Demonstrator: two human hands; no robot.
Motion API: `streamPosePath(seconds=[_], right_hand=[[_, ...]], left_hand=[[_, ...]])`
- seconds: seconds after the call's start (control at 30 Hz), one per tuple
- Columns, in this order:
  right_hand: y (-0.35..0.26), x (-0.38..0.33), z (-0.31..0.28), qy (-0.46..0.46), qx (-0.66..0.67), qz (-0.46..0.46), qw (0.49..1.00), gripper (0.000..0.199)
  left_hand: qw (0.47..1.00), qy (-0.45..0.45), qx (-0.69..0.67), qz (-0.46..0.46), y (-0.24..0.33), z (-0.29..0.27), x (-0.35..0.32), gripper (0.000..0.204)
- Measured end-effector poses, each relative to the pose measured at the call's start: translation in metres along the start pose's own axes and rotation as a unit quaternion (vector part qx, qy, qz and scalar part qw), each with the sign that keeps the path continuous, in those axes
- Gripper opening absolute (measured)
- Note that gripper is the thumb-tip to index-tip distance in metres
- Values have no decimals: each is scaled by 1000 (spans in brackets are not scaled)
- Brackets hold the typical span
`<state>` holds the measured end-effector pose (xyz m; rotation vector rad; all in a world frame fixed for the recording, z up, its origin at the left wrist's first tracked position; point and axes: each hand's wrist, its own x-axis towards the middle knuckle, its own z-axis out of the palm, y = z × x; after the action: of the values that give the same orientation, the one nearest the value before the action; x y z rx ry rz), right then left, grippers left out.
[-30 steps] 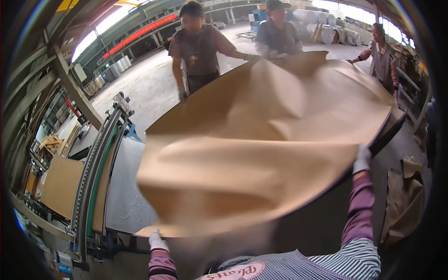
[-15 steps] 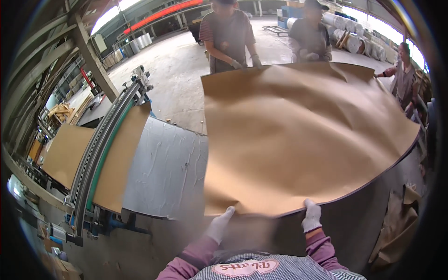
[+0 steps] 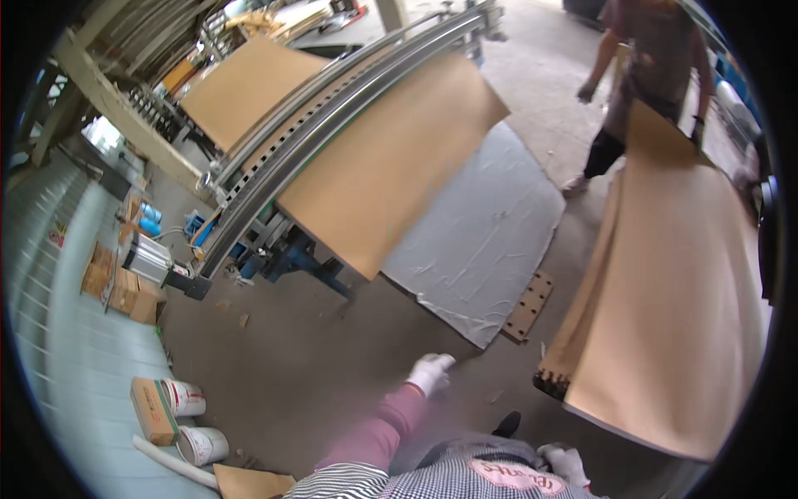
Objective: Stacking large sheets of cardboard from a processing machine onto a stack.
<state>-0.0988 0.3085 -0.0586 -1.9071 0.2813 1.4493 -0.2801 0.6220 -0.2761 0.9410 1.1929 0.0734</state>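
My left hand, in a white glove, reaches out over the floor with its fingers loosely bent and nothing in them. It is nearest to the grey, wrinkled sheet, whose near corner lies just beyond it, apart from the fingers. Low by my waist is my right hand, also gloved; its fingers are blurred and partly hidden. A large brown sheet rests on the stack at the right, touched by neither hand. Another brown sheet comes out from under the long machine beam and overlaps the grey one.
The metal beam crosses the upper left, with a motor at its near end. A co-worker stands behind the right stack. Buckets and a carton stand at lower left. A perforated board lies beside the grey sheet.
Both my hands have let go of the large brown sheet, which now lies at the right. My view has swung left toward the machine. Fewer co-workers show.
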Motion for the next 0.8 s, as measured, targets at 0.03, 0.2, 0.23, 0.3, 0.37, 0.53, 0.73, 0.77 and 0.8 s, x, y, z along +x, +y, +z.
streamPosePath(seconds=[0.03,0.2,0.23,0.3,0.37,0.53,0.73,0.77,0.8], right_hand=[[-2,8,21,36,2,29,999,16],[-32,34,93,-23,-13,50,998,23],[-33,42,101,16,-14,68,997,22],[-29,62,112,75,12,100,992,23],[-36,79,122,78,26,95,992,23],[-112,134,176,-46,7,37,998,26],[-150,194,200,-150,351,105,918,43],[-164,190,200,-210,369,14,905,46],[-177,182,198,-271,376,-70,883,50]], left_hand=[[994,105,2,-9,26,-18,17,50],[893,432,44,113,89,-185,138,102],[874,471,51,108,106,-219,161,105],[854,464,10,236,142,-275,195,95],[904,382,-71,178,175,-297,223,76],[970,159,-177,49,182,-276,232,26],[975,72,-191,85,226,-175,86,20],[973,52,-206,93,231,-162,69,19],[971,44,-222,81,239,-149,49,18]])
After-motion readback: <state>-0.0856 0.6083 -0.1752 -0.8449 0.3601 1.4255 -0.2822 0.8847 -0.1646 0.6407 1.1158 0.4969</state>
